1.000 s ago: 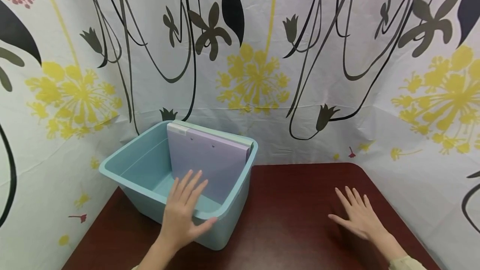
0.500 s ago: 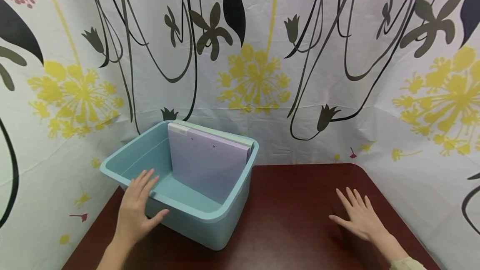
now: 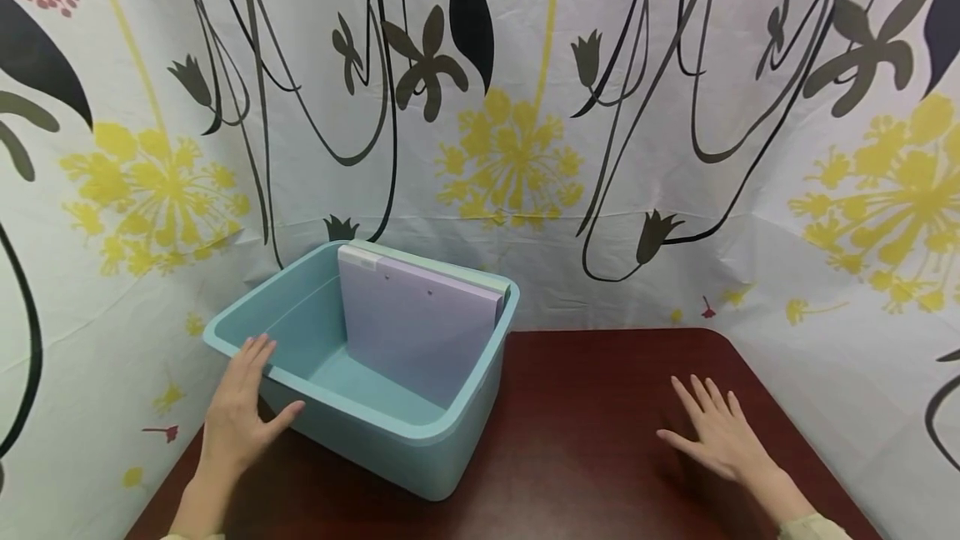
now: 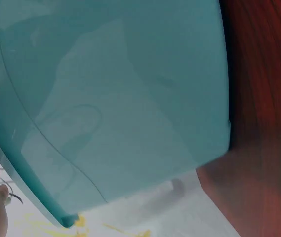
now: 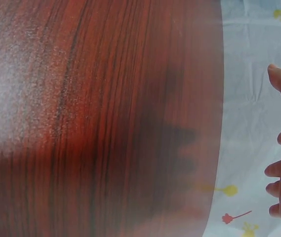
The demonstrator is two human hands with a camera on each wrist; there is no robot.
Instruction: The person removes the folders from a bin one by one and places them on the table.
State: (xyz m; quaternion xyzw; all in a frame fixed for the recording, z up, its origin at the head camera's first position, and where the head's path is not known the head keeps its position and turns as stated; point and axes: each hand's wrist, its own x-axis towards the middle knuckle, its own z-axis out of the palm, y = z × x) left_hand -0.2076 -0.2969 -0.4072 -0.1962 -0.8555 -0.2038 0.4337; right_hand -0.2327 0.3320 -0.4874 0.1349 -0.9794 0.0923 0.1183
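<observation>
Left grip: fingers straight, thumb spread apart; overlaps the light-blue plastic tub's near-left rim in the head view, though whether it touches cannot be told.
Light-blue plastic tub: on the left part of the bench, beside the left grip, well apart from the right.
Right grip: fingers and thumb apart, above the bench's right side.
Lilac folder: standing inside the tub, a pale green folder behind it.
Whitish strip: lilac folder's upper-left corner; any writing too small to read.
</observation>
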